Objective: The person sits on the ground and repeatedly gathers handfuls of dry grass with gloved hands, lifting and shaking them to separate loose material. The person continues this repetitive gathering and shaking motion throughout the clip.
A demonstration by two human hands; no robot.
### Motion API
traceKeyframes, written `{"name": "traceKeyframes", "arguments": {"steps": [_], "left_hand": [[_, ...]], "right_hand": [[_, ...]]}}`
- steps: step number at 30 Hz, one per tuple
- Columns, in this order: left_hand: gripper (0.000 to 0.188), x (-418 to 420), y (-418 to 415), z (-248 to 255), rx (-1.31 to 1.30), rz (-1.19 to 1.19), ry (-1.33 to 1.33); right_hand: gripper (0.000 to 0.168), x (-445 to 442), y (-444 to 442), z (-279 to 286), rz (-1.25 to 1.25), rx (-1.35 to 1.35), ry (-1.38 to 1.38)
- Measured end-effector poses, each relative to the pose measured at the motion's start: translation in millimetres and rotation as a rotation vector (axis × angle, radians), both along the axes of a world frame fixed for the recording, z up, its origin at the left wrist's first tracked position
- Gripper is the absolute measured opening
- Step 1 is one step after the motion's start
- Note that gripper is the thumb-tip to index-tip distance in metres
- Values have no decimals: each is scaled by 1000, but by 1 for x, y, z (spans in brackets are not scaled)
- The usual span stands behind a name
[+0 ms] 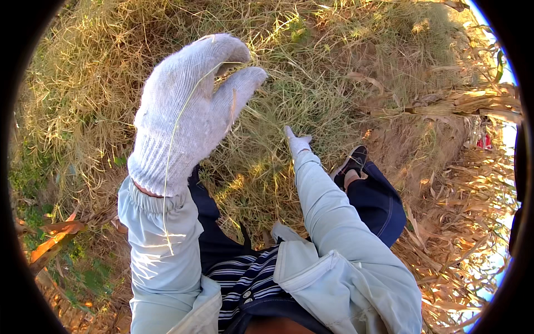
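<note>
My left hand (179, 112), in a white knitted glove, is raised close to the camera above the grass. Its fingers curl over and the thumb stands apart from them, with a visible gap and nothing seen in it. A thin grass stem (174, 129) lies across the back of this glove and down onto the sleeve. Lower and farther off, my right hand (298, 144), also in a white glove, reaches down to a mat of dry and green grass (317, 100). Its finger ends are small and partly lost among the blades, so its grip is unclear.
A dark shoe (354, 160) and a bent leg in dark blue trousers (377, 200) are beside my right forearm. Dry corn stalks and leaves (463, 102) lie on the right. An orange-brown dry leaf (56, 242) and green weeds (94, 277) are at lower left.
</note>
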State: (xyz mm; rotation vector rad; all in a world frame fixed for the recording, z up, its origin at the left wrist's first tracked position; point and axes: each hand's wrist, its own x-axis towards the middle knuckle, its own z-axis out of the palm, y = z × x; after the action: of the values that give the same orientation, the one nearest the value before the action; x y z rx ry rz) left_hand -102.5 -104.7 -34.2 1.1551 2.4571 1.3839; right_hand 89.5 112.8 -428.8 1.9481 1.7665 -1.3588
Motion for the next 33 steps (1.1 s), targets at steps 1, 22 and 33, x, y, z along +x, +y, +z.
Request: {"name": "traceKeyframes", "arguments": {"steps": [1,22,33], "left_hand": [[24,-1,4,-1,-1,-18,27],[63,1,9,5,12,67,-31],[36,105,88,13,290,-331,-885]], "right_hand": [[123,-12,-8,1,90,-120,0],[41,-31,65,407,579,153,1245],[29,26,55,314,987,-111,1075]]}}
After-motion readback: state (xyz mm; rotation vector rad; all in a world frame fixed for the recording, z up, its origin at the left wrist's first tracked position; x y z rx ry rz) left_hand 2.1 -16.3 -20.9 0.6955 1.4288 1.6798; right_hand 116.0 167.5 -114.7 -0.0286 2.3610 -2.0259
